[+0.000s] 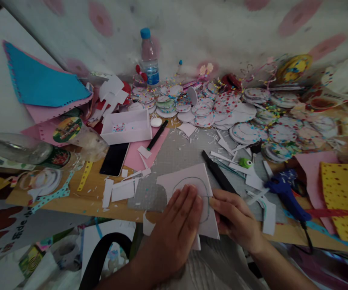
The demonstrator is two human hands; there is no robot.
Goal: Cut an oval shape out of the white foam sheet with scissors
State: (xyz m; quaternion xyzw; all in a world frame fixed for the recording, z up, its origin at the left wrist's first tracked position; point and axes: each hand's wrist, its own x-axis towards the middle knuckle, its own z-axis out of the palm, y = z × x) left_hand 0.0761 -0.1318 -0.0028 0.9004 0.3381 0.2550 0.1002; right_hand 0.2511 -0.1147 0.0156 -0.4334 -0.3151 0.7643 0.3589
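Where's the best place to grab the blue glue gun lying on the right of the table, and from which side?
Take the blue glue gun by its thick blue handle, coming from above. It lies flat on the wooden table, body up, so a top-down grip looks clearest. Its black cord trails off the near edge, so approach from the far side. The right hand is nearest, resting beside the white sheet.

hands [204, 221] on white card [189, 181], cluttered table [92, 193]
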